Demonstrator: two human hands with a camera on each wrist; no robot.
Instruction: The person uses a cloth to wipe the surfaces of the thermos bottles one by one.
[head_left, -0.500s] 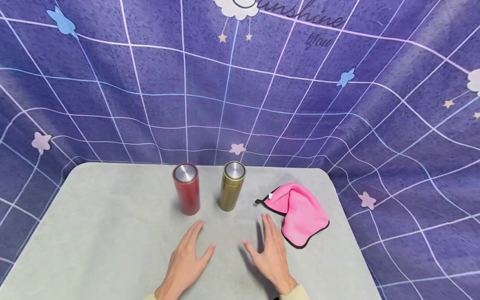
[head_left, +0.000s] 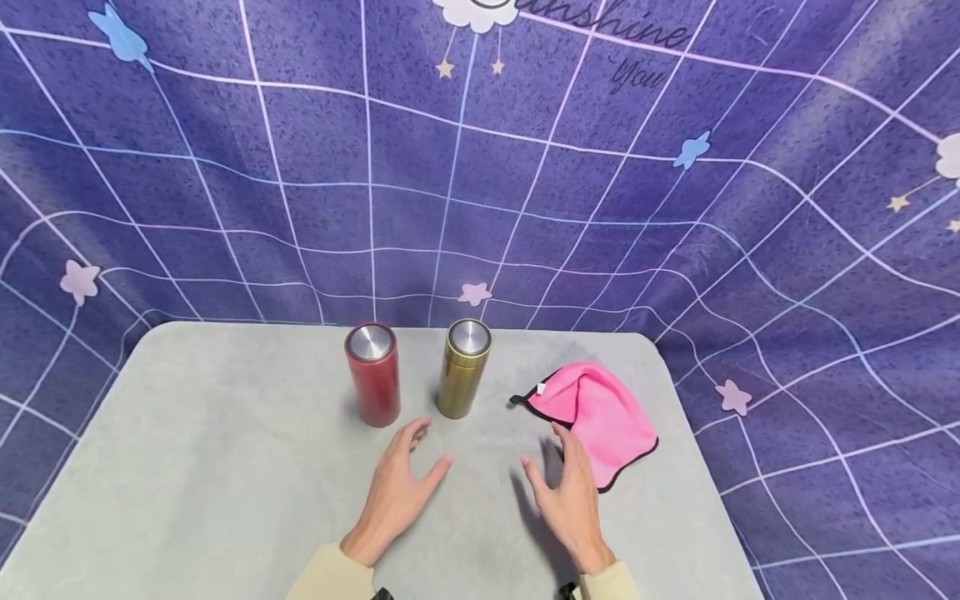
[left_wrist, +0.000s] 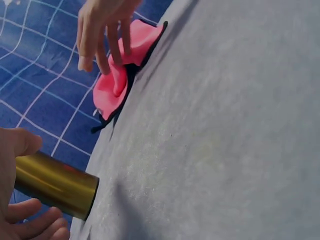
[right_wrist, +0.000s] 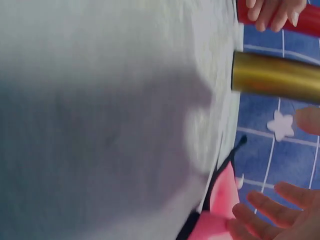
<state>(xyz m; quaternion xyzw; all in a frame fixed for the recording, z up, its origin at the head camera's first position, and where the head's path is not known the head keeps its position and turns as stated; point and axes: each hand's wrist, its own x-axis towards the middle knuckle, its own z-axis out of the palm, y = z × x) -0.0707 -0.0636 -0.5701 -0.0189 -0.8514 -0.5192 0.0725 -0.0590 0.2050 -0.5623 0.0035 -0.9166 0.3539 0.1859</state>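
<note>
A gold flask (head_left: 461,383) and a red flask (head_left: 375,390) stand upright, apart from each other, near the far edge of a pale grey worktop (head_left: 225,467), the gold just right of that edge's middle and the red just left. Each rests on its base with its silver cap (head_left: 470,336) facing up, which is probably why they stand steadily with nothing propping them. To their right, towards the far right corner, lies a pink cloth (head_left: 611,417) with black edging; soft and unsupported, it seems to slump into folds under its own weight. Its black loop (head_left: 517,400) points towards the gold flask.

Closer in are a person's two bare hands, both holding nothing. The left hand (head_left: 396,490) is just in front of the flasks, thumb well apart from the loosely bent fingers; the left wrist view shows the gold flask between them, seemingly because it is behind, not gripped. The right hand (head_left: 573,504) also has thumb and fingers apart and covers part of the cloth. Its shadow (head_left: 538,529) falls to one side, suggesting it is raised; whether a fingertip touches the cloth, I cannot tell. Cream sleeves (head_left: 330,575) end at the wrists. Beyond the far edge hangs a blue-purple curtain (head_left: 300,117) with grid lines and stars (head_left: 475,294)
</note>
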